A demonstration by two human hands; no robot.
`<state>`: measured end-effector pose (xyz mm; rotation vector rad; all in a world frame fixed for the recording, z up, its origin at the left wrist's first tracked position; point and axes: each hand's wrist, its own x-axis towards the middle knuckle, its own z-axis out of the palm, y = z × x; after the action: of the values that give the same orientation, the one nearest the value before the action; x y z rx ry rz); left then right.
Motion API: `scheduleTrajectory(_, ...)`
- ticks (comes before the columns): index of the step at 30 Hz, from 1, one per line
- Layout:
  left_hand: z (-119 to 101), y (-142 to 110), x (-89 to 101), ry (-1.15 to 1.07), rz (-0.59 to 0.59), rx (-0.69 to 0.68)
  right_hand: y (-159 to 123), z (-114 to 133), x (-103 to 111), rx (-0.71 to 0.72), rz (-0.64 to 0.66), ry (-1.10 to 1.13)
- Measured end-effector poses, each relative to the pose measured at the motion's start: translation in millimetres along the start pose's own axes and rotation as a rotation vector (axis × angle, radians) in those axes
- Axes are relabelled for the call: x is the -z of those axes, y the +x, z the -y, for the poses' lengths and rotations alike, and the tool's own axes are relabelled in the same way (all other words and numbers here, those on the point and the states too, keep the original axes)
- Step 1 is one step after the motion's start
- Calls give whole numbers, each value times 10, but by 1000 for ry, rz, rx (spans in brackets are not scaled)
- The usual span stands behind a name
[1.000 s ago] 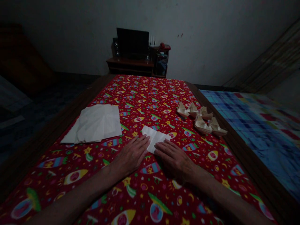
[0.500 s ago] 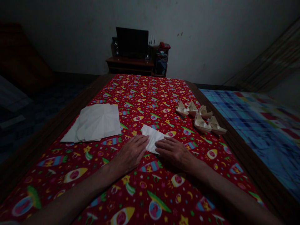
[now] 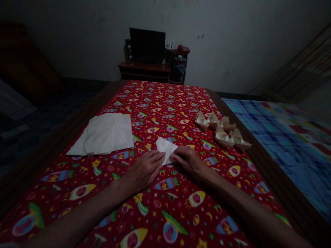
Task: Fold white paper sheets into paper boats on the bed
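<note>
A small folded white paper (image 3: 165, 147) lies on the red patterned cloth (image 3: 165, 113) in front of me. My left hand (image 3: 144, 168) rests palm down beside it, fingers stretched flat, their tips touching the paper's near left edge. My right hand (image 3: 188, 159) has its fingers curled and pinched on the paper's right corner, lifting that edge slightly.
A fanned stack of white sheets (image 3: 104, 133) lies to the left. Several folded cream paper shapes (image 3: 222, 130) sit at the right by the table's wooden edge (image 3: 261, 162). A blue checked mat (image 3: 279, 134) lies beyond it. A dark screen on a low cabinet (image 3: 147, 51) stands against the far wall.
My right hand went from lying flat on the paper to curling and pinching its right side, folding it narrower. The left hand stayed nearly still. The view shifted slightly.
</note>
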<state>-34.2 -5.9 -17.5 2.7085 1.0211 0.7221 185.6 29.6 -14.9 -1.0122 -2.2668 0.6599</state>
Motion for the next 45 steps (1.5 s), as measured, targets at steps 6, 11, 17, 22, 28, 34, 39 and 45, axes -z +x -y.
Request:
scheduleTrajectory(6,-5,-2,-10,3,4,11,-4,-27,-83,-27,-60,-134)
scheduleTrajectory(11,-12,-1,-16,-15,1,26,3,-28,-93,-62,-67,-189)
scheduleTrajectory(17,-19,3,-9,-15,2,36,47,-21,-89,-128,-42,-215)
scheduleTrajectory(22,-13,5,-11,-40,13,46,47,-8,-102,-151,-52,-245)
scheduleTrajectory(28,-6,7,-12,-47,25,67,40,30,-118,-146,-110,-313)
scheduleTrajectory(34,-29,-5,18,-12,70,24,44,48,-117,-124,-117,-323)
scheduleTrajectory(39,-32,-21,33,15,106,5,50,49,-139,-134,-109,-409)
scheduleTrajectory(45,-46,-28,38,50,122,6,51,75,-147,-144,-89,-476)
